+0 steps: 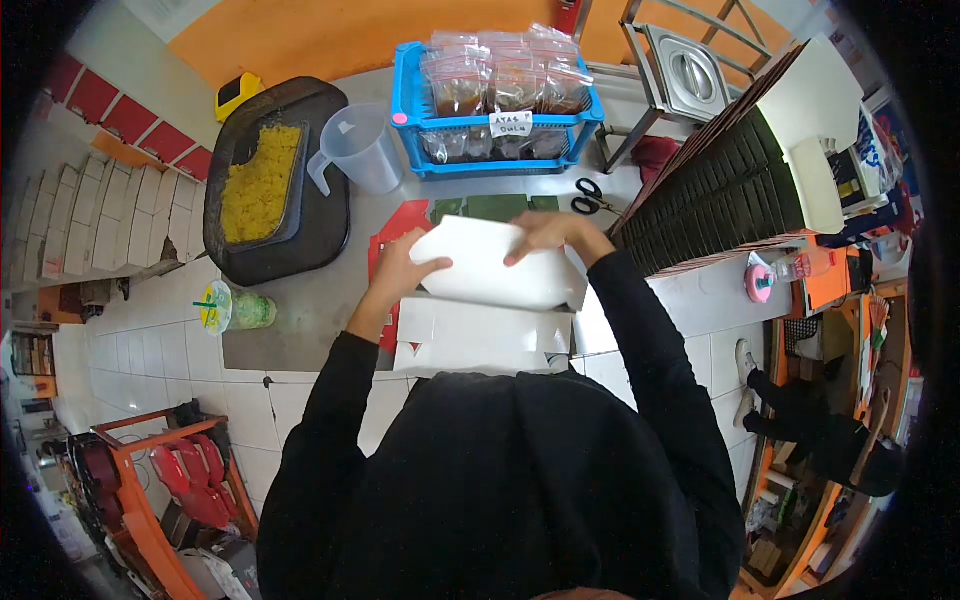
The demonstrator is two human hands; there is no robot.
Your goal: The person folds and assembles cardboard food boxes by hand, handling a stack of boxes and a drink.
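Observation:
A white cardboard box point(490, 262), partly folded, lies at the near edge of the table in front of me. Its upper panel stands raised and tilted, while a lower panel point(480, 335) with side flaps extends toward my body. My left hand point(403, 270) grips the raised part at its left side, thumb over the white face. On the right, my right hand point(555, 237) holds its top edge, with the fingertips on the white surface. Red card point(405, 217) shows beneath and to the left of the box. Flat green pieces point(497, 207) lie just behind it.
A blue crate point(405, 100) of filled plastic bags stands at the back. Left of it are a clear jug point(368, 150) and a tray of yellow food point(262, 190). Black scissors point(592, 196) and a tall stack of dark trays point(715, 190) are on the right. A drink cup point(250, 311) stands left.

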